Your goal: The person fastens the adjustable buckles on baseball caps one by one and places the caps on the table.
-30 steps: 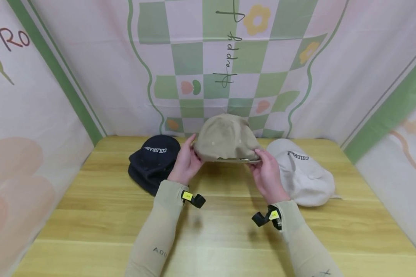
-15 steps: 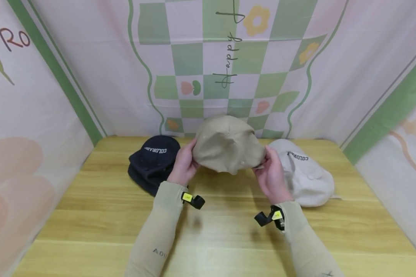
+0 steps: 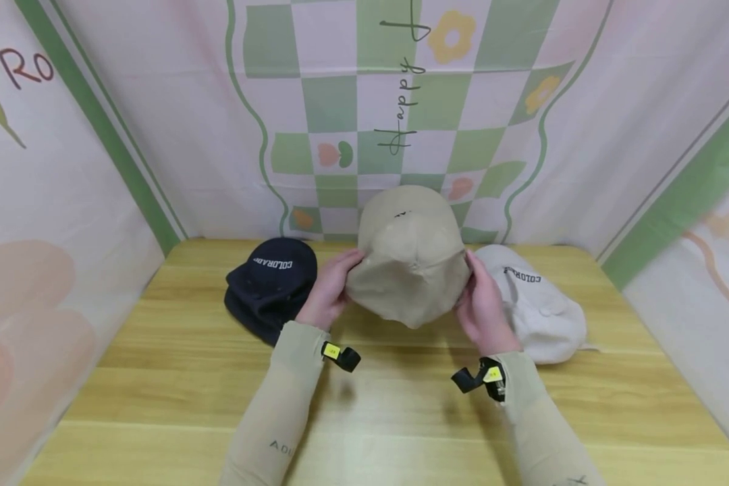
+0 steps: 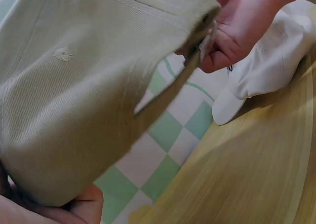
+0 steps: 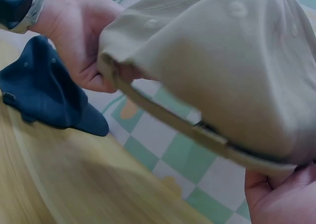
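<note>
A khaki baseball cap (image 3: 410, 263) is held up over the table between both hands, its crown toward the head camera and a bit of dark lettering showing on its far side. My left hand (image 3: 331, 287) grips the cap's left edge, thumb on the outside. On the opposite edge, my right hand (image 3: 482, 300) holds it near the back strap. Both wrist views show the back opening and its strap (image 5: 202, 135) with a small buckle. The fingers under the rim are mostly hidden.
A navy cap (image 3: 270, 290) lettered COLORADO lies left of the hands on the wooden table (image 3: 389, 418). To the right lies an off-white cap (image 3: 537, 317) with similar dark lettering. Printed cloth (image 3: 328, 88) hangs behind the table's far edge.
The khaki cap has tipped so more of its crown's top and the dark lettering show, where its back strap edge showed before. Both hands have turned with it, still gripping.
</note>
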Available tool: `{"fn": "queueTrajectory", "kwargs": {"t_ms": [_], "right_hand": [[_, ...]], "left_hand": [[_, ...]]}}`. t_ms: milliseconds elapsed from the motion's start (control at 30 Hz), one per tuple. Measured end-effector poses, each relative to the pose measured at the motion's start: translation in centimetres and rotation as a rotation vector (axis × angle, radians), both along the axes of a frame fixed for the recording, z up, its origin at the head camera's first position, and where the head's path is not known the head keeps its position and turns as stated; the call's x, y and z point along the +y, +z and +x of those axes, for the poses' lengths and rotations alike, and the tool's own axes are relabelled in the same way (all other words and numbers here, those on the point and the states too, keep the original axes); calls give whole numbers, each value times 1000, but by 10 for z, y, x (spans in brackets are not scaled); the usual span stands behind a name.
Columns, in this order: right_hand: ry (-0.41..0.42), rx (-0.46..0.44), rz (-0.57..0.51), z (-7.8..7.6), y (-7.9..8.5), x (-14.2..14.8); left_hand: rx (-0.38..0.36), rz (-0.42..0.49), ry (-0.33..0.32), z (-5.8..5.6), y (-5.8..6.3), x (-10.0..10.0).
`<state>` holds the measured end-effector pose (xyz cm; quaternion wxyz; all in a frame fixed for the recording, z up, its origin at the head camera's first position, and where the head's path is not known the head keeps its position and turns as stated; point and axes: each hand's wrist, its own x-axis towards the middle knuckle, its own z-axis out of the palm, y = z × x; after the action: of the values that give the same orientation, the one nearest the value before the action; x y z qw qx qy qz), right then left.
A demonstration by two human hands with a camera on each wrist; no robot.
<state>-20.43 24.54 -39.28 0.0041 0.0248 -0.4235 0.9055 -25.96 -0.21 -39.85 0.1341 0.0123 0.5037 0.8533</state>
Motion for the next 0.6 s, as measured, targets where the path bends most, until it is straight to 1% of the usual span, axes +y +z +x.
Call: {"fn": "queueTrajectory", "kwargs": {"t_ms": [100, 200, 267, 467, 600], "right_hand": [[-24, -8, -62, 1, 1, 2], [-62, -45, -78, 1, 2, 3], [-78, -63, -46, 2, 2, 3], [-109, -102, 132, 4, 3, 2], [-117, -137, 191, 5, 3, 3]], "left_hand": [[14, -45, 2, 1, 0, 0], [13, -47, 9, 2, 1, 1], [11, -38, 21, 1, 1, 2], [9, -103, 58, 1, 2, 3], [18, -105, 79, 0, 3, 3]]}}
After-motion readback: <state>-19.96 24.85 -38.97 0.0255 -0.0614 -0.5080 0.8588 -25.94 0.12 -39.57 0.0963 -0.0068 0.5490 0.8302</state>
